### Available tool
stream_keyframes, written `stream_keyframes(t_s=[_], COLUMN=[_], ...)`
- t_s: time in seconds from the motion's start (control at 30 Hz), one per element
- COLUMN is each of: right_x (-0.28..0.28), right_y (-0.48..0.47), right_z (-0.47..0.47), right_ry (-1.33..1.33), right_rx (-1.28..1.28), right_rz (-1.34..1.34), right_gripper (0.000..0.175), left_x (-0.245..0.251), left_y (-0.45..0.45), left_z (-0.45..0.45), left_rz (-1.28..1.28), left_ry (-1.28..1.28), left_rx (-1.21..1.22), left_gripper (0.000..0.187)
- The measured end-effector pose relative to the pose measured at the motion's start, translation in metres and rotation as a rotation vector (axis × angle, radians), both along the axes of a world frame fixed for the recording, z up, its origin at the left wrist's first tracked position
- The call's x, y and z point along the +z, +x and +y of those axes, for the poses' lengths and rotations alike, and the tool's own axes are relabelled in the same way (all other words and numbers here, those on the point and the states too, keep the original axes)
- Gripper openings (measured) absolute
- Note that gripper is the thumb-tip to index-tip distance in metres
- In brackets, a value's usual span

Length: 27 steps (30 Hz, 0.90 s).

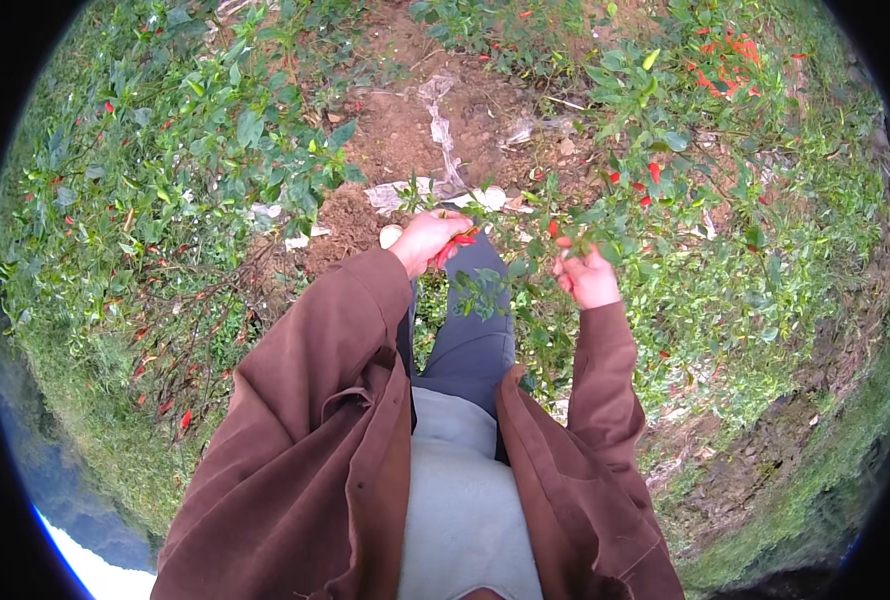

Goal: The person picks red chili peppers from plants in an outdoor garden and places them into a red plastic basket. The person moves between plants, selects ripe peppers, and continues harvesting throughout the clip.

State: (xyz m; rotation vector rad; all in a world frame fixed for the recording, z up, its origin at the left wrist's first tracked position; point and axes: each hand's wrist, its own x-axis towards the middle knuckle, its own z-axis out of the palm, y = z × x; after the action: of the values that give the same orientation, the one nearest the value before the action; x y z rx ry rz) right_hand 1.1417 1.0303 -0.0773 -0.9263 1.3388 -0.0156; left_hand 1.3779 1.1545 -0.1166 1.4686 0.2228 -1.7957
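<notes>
My left hand [431, 238] is closed around several red chili peppers [452, 247], which stick out between its fingers in front of my knee. To its right, my right hand [586, 274] is among the leaves of a pepper plant [617, 217], with fingers bent. Whether those fingers pinch a stem or a pepper cannot be made out. One red pepper [553, 229] shows just above and left of the right fingertips. More red peppers [654, 172] hang on the plant above that hand, and green peppers [650, 60] are farther up.
Pepper plants [250, 127] grow thickly on both sides. Torn plastic film [441, 131] lies on the brown soil [392, 127] ahead. A heap of red peppers [730, 64] shows at the upper right. Dry branches [197, 322] are on the left.
</notes>
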Motion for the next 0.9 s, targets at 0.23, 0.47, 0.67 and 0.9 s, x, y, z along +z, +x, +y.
stream_keyframes(t_s=[0.23, 0.47, 0.67, 0.9], right_x=[0.026, -0.022, -0.027, -0.058], right_y=[0.070, 0.053, 0.042, 0.002], right_z=[-0.029, -0.029, -0.024, -0.017], right_ry=[-0.669, -0.503, -0.542, -0.155], right_rx=[0.864, 0.892, 0.670, -0.068], right_rz=[1.007, 1.063, 0.784, 0.171], right_gripper=[0.037, 0.035, 0.020, 0.019], left_x=[0.008, 0.004, 0.016, 0.026], left_y=[-0.016, -0.018, -0.010, -0.004], left_z=[-0.003, 0.005, 0.011, 0.006], left_rz=[0.000, -0.018, 0.004, 0.016], left_ry=[-0.015, -0.043, -0.079, -0.089], left_rx=[-0.060, -0.104, -0.060, -0.087], left_gripper=[0.017, 0.024, 0.022, 0.021])
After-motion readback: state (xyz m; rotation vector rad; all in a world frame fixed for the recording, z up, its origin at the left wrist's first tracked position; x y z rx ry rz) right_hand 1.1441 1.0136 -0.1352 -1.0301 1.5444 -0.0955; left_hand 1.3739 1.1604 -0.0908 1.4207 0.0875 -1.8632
